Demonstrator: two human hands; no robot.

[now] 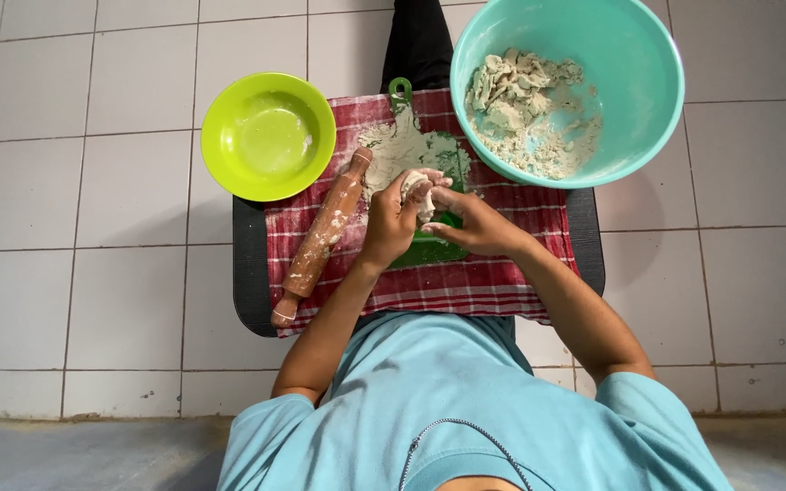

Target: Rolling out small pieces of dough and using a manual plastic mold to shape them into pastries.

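Together, left hand (391,221) and right hand (473,223) pinch the dough lump (418,188) between them.

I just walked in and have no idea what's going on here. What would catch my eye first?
Probably the two hands meeting in the middle, the left hand and right hand pinching a small lump of dough over a floury green board on a red checked cloth. To the upper right sits a big teal bowl of crumbly dough; to the left are a lime-green bowl and a floury rolling pin.

Home kitchen floor: white tiles (93,273), dough bowl (639,82) (rolling pin (320,238) too).
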